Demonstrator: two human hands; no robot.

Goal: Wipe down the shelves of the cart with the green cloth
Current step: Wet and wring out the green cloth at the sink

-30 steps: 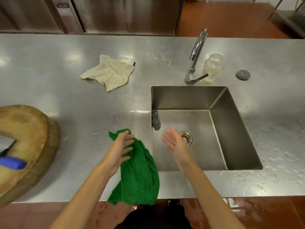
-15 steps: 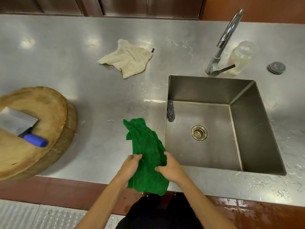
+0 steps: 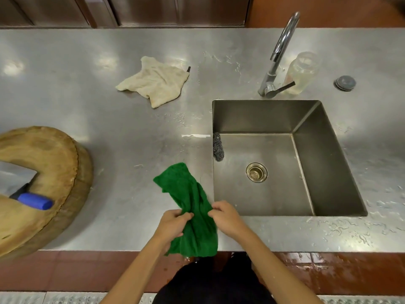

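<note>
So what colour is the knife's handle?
The handle is bright blue, clearest in the head view.

No text, label or number is legible on anything here

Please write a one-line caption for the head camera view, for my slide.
Left hand and right hand pinch the green cloth over the steel counter, left of the sink.

I count two cloths: the green cloth (image 3: 186, 189) at 6 o'clock and a cream cloth (image 3: 156, 84) at 11. Two hands on it, the left hand (image 3: 172, 224) and the right hand (image 3: 226, 217). One sink (image 3: 252, 116) at 3 o'clock, one faucet (image 3: 282, 42), one jar (image 3: 302, 72), one scourer (image 3: 218, 149), one chopping block (image 3: 48, 159), one cleaver (image 3: 35, 201), one round lid (image 3: 345, 83).
</note>
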